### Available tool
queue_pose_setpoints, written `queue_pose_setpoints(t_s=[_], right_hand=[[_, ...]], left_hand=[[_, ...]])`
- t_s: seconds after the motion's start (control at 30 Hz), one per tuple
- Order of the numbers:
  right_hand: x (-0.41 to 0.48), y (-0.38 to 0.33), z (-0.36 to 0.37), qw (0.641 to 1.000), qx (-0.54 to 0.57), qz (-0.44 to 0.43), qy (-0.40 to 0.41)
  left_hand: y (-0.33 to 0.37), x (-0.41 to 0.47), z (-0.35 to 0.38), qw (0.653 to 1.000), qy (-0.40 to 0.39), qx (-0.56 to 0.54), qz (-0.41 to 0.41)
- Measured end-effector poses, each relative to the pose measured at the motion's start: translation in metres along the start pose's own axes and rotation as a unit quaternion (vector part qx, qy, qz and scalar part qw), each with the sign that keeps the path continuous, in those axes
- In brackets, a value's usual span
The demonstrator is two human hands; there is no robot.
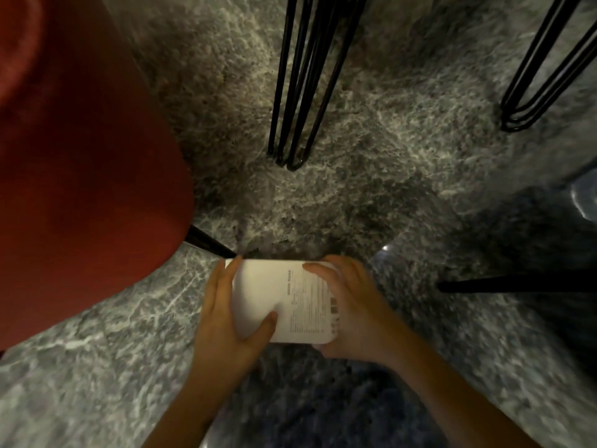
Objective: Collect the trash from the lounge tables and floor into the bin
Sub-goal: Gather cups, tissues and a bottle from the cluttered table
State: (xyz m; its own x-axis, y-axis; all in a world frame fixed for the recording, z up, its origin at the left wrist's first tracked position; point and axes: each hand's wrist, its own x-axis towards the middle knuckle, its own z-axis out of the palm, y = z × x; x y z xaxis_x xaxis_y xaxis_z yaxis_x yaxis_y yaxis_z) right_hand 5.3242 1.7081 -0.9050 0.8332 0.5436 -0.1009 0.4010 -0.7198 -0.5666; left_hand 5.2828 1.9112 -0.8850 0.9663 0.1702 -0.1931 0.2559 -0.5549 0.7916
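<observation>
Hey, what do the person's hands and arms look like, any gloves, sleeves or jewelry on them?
The left hand and right hand wear no gloves, and no rings show. The left forearm and right forearm are uncovered down to the frame's edge, with no sleeve, watch or wristband in view. The picture is dim and slightly blurred, so small details could be missed.
</observation>
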Motion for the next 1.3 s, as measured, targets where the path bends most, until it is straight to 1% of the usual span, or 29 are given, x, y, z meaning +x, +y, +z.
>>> queue_pose_setpoints(t_s=[0.1, 0.27, 0.47, 0.67, 0.8, 0.87, 0.93, 1.03, 1.13, 1.2, 1.3], right_hand=[[-0.021, -0.037, -0.061, 0.999, -0.01, 0.011, 0.031], [-0.056, -0.11, -0.179, 0.997, -0.005, 0.032, 0.077], [-0.09, -0.211, -0.328, 0.989, -0.02, 0.011, 0.145], [-0.105, -0.297, -0.47, 0.982, -0.017, 0.012, 0.19], [-0.108, -0.332, -0.544, 0.976, 0.005, 0.029, 0.217], [-0.111, -0.342, -0.573, 0.972, 0.01, 0.037, 0.232], [-0.114, -0.347, -0.598, 0.968, 0.024, 0.057, 0.243], [-0.116, -0.349, -0.623, 0.958, 0.045, 0.081, 0.27], [-0.11, -0.348, -0.639, 0.948, 0.051, 0.086, 0.301], [-0.1, -0.347, -0.646, 0.944, 0.054, 0.088, 0.312], [-0.079, -0.341, -0.654, 0.939, 0.067, 0.095, 0.323]], left_hand=[[0.06, -0.015, -0.029, 0.999, -0.011, 0.007, 0.041], [0.177, -0.044, -0.096, 0.997, -0.019, 0.011, 0.077], [0.332, -0.087, -0.197, 0.993, -0.028, -0.005, 0.116], [0.484, -0.11, -0.297, 0.987, -0.006, -0.016, 0.159], [0.559, -0.109, -0.342, 0.981, 0.026, -0.018, 0.19], [0.583, -0.11, -0.354, 0.984, 0.056, -0.049, 0.163], [0.603, -0.111, -0.358, 0.983, 0.075, -0.132, 0.105], [0.624, -0.114, -0.351, 0.966, 0.092, -0.234, 0.057], [0.635, -0.109, -0.337, 0.945, 0.078, -0.318, -0.009], [0.641, -0.102, -0.328, 0.94, 0.058, -0.334, -0.044], [0.652, -0.081, -0.321, 0.939, 0.044, -0.336, -0.05]])
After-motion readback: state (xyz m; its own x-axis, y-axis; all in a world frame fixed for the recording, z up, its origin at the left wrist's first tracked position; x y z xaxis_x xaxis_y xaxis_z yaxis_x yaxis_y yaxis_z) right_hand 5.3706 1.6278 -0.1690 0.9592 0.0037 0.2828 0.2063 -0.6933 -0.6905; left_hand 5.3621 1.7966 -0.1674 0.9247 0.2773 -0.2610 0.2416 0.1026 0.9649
